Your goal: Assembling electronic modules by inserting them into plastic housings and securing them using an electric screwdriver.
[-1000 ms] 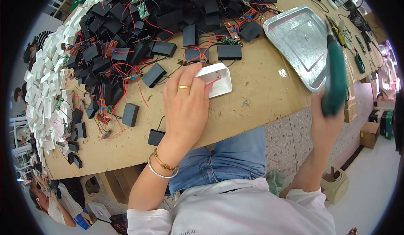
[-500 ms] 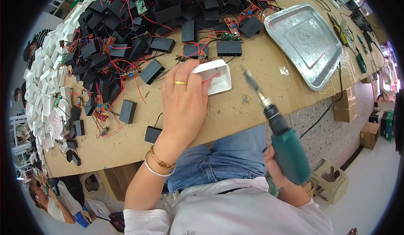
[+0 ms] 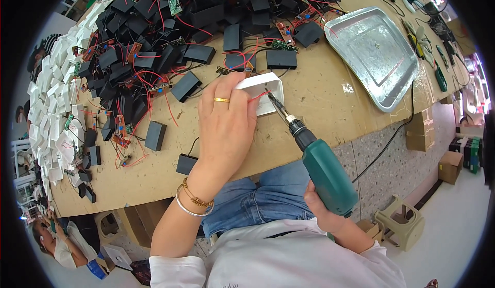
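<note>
My left hand [image 3: 227, 123] lies over a small white plastic case [image 3: 278, 100] on the table, its fingers curled round the left end. Inside the case's open side runs a short red wire [image 3: 259, 96], coming from under my fingers. My right hand [image 3: 324, 213] grips a green pistol-shaped soldering gun [image 3: 330, 177] with a black collar. Its dark metal tip reaches into the case beside the end of the wire; whether they touch I cannot tell. Just beyond my left fingers sit a black box [image 3: 281, 59] and a brown circuit board partly hidden.
A large heap of black boxes [image 3: 206, 17] with red wires and circuit boards fills the far side. White cases [image 3: 56, 118] pile up at left. A metal tray [image 3: 376, 56] and pliers [image 3: 414, 40] lie at right. The table edge [image 3: 350, 142] runs before me; a stool [image 3: 399, 221] stands below.
The soldering gun has moved left with my right hand, bringing its tip from beside the white case to inside it. My left hand and the case have stayed in place.
</note>
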Demonstrator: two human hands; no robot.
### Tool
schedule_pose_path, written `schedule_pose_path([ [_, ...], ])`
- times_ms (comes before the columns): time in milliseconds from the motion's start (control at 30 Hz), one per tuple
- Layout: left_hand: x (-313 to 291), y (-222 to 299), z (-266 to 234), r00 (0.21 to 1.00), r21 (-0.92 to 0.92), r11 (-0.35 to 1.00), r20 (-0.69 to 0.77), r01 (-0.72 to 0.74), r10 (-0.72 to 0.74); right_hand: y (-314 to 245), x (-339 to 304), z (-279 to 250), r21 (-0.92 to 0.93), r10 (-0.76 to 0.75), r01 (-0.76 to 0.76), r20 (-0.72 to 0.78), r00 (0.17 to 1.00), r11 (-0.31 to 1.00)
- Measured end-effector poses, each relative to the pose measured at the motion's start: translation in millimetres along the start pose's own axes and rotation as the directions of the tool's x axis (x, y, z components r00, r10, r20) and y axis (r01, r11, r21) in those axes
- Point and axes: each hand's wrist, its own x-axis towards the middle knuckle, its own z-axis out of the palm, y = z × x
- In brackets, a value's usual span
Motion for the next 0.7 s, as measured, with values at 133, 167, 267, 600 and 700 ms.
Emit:
schedule_pose_path([
  [133,-0.2,0.3,0.9,1.0,0.001,1.0,0.001,0.001,-0.001,-6.0,0.7,5.3,0.085,0.075,-0.07,-0.061,0.995,0.994],
  [167,-0.2,0.4,0.4,1.0,-0.002,1.0,0.003,0.001,-0.001,-11.2,2.3,6.0,0.131,0.086,-0.075,-0.083,0.993,0.989],
  [267,-0.1,0.6,-1.2,1.0,0.004,1.0,0.011,0.004,-0.004,-18.8,4.1,7.2,0.219,0.158,-0.136,-0.088,0.984,0.966],
  [600,-0.5,0.9,-1.3,1.0,-0.001,1.0,-0.002,-0.011,0.011,-26.1,3.0,8.3,0.266,0.256,-0.233,-0.056,0.965,0.935],
  [700,-1.7,0.7,-1.7,1.0,-0.019,1.0,0.006,0.0,0.0,-23.4,1.6,8.9,0.296,0.266,-0.232,-0.081,0.96,0.927],
])
